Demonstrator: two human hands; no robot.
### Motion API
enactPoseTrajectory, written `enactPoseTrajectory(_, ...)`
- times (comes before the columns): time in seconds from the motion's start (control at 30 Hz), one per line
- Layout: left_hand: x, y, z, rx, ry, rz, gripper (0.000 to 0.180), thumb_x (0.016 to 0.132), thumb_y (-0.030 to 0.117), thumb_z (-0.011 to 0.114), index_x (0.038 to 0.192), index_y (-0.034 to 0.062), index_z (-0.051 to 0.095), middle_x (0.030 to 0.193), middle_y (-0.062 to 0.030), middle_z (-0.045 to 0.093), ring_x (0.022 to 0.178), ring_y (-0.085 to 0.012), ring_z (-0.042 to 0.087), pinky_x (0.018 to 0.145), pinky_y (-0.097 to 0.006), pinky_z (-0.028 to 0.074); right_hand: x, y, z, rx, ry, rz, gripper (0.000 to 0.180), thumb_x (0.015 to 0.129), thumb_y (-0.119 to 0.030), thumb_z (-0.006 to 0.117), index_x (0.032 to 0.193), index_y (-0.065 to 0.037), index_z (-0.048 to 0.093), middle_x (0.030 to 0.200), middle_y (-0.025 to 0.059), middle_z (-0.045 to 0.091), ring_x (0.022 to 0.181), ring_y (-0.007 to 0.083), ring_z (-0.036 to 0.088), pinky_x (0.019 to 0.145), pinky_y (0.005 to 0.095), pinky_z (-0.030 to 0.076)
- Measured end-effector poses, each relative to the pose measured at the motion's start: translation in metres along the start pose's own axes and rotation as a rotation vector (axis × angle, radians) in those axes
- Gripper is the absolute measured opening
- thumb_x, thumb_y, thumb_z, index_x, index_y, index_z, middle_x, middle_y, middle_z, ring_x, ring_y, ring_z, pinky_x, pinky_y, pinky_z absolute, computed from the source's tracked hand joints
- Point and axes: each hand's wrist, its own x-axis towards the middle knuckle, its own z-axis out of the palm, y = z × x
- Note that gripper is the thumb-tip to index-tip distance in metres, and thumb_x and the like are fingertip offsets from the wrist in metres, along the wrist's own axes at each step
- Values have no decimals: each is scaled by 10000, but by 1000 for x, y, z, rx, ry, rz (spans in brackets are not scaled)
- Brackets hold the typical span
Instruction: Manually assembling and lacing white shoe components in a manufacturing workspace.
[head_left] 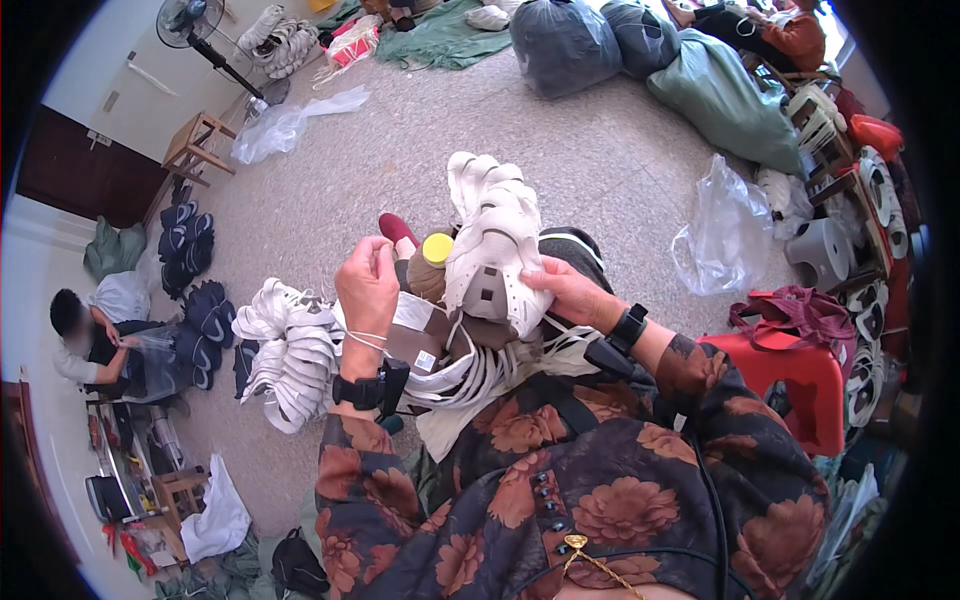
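The right hand is closed on the edge of a white shoe top. The shoe top stands up on the lap, its long side pointing away from the person. The left hand is just to its left, fingers pinched on a thin white thread. More white tops lie left of the lap.

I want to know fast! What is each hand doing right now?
Left hand: fingers pinched shut on a thin white thread.
Right hand: closed on the white shoe upper, holding it up.
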Motion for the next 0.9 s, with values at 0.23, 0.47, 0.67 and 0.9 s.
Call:
enactPoseTrajectory(0.23,-23,-26,-20,828,-322,-35,136,890,117,589,988,29,624,1004,-191,631,950,-331,651,753,-482,523,11,-4,0,-53,148,-81,337,973,-151,631,1273,-10,572,1162,70,675,1025,153,665,907,331,546)
enactPoseTrajectory(0.47,-25,19,32,305,-740,-11,426,841,213,665,1169,-15,518,1109,-263,609,1056,-428,600,884,-488,493,31,-12,25,-278,266,-219,319,973,-165,627,1242,6,600,1107,62,688,926,123,667,798,300,549)
enactPoseTrajectory(0.67,-33,-39,51,-190,-971,-290,785,835,236,721,1445,-4,290,1324,-278,553,1250,-388,545,1060,-412,418,-10,-8,1,-1584,501,-731,372,886,-136,620,1227,-5,552,1260,200,555,1231,368,505,1055,465,386)
enactPoseTrajectory(0.9,-47,-46,53,-264,-953,-279,721,803,148,723,1402,-5,352,1272,-255,585,1210,-371,575,1041,-405,431,37,-33,-34,-1699,461,-338,456,894,-197,591,1280,28,500,1207,235,604,1172,411,554,1066,500,376)
